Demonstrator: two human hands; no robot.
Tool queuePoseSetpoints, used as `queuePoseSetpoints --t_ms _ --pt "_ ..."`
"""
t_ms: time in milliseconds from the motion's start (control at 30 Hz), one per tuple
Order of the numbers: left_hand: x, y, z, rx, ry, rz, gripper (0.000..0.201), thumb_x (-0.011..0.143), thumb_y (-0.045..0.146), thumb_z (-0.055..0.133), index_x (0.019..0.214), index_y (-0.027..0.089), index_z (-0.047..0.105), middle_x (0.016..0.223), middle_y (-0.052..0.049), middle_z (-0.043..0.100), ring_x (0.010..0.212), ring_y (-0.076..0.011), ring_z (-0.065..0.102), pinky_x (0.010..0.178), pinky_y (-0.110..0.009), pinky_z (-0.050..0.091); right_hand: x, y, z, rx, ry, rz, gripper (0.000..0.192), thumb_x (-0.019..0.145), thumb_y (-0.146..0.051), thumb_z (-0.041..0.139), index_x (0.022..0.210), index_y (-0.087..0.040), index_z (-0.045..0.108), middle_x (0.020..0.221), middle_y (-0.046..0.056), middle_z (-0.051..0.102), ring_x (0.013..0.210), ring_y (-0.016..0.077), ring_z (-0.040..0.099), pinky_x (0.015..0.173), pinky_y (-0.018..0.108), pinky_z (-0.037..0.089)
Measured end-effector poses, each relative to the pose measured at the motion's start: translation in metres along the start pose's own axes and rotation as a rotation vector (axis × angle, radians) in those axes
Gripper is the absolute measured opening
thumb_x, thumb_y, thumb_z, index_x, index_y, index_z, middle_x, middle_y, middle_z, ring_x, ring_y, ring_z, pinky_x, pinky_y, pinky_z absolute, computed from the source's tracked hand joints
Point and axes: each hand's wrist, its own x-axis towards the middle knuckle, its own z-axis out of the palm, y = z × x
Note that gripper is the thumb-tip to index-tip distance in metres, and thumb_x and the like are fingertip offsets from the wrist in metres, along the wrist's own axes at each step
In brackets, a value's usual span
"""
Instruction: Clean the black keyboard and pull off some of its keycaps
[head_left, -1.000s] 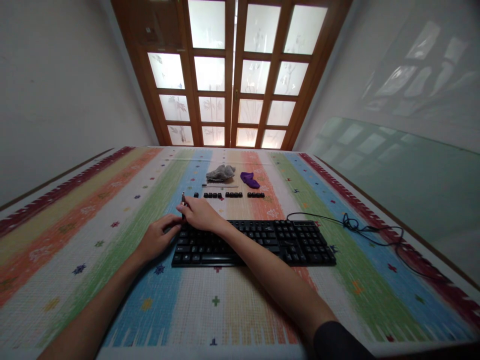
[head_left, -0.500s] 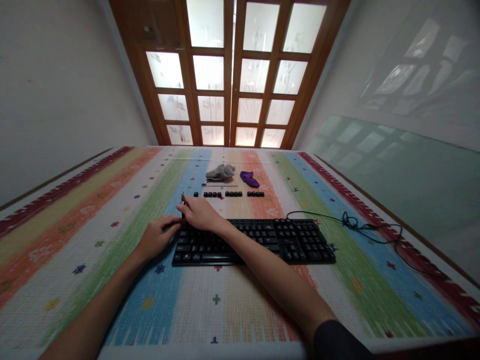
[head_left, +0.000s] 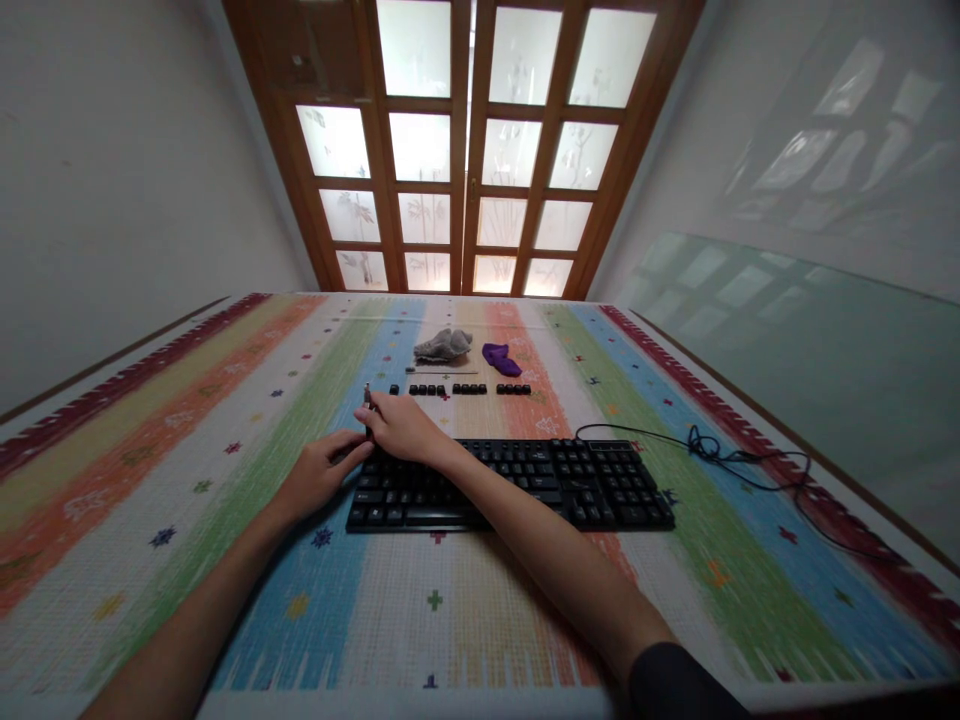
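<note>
A black keyboard lies on a striped, many-coloured mat. My right hand reaches across to the keyboard's far left corner and grips a thin upright metal tool there. My left hand rests on the keyboard's left edge, fingers curled against it. Small groups of loose black keycaps stand in a row just beyond the keyboard.
A grey crumpled cloth and a purple cloth lie farther back, with a thin stick between cloths and keycaps. The keyboard's black cable coils to the right. Wooden doors with frosted panes stand behind; a glass panel leans at right.
Hardly anything differs. Both hands stay at the keyboard's left end; the left hand's fingers have shifted slightly toward the corner by the tool.
</note>
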Motion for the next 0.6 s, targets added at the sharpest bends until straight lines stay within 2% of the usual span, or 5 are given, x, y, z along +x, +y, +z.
queuePoseSetpoints --t_ms 233,300,400,467,600 --pt "-0.0004 -0.0036 0.0021 0.014 -0.010 0.014 0.044 0.085 0.060 0.056 0.093 0.022 0.076 0.092 -0.006 0.077 0.085 -0.0249 0.069 0.086 -0.038 0.053 -0.0011 -0.0022 -0.0017 0.002 -0.010 0.002 0.024 0.102 -0.028 0.047 0.095 -0.013 0.065 0.100 0.013 0.074 0.090 0.0212 0.068 0.077 0.028 0.044" --pt "-0.0008 -0.0036 0.0036 0.012 0.028 0.023 0.046 0.084 0.063 0.056 0.092 0.022 0.077 0.098 -0.007 0.076 0.093 -0.0256 0.069 0.090 -0.038 0.053 -0.0009 -0.0030 -0.0028 -0.001 -0.015 0.005 0.024 0.102 -0.028 0.047 0.096 -0.012 0.065 0.100 0.013 0.074 0.090 0.0212 0.067 0.077 0.028 0.044" --pt "-0.0012 -0.0019 0.0052 0.008 0.094 0.022 0.052 0.082 0.069 0.056 0.088 0.023 0.078 0.119 -0.009 0.071 0.110 -0.0282 0.065 0.098 -0.039 0.050 -0.0004 -0.0036 -0.0044 0.002 -0.026 -0.002 0.023 0.102 -0.027 0.047 0.095 -0.013 0.064 0.097 0.011 0.074 0.088 0.0199 0.067 0.077 0.027 0.044" --pt "-0.0011 -0.0003 0.0048 -0.008 0.054 0.001 0.053 0.081 0.071 0.055 0.086 0.024 0.079 0.120 -0.008 0.072 0.112 -0.0295 0.065 0.100 -0.040 0.049 -0.0002 -0.0035 -0.0047 0.016 -0.027 -0.003 0.022 0.102 -0.027 0.048 0.093 -0.014 0.064 0.095 0.010 0.073 0.087 0.0189 0.066 0.076 0.026 0.043" --pt "-0.0004 0.0008 0.0027 -0.042 -0.040 -0.047 0.054 0.082 0.072 0.054 0.088 0.024 0.079 0.104 -0.006 0.078 0.103 -0.0305 0.069 0.100 -0.042 0.049 0.0001 -0.0032 -0.0038 0.031 -0.015 0.006 0.023 0.102 -0.028 0.049 0.091 -0.014 0.065 0.094 0.010 0.072 0.087 0.0193 0.066 0.077 0.027 0.043"
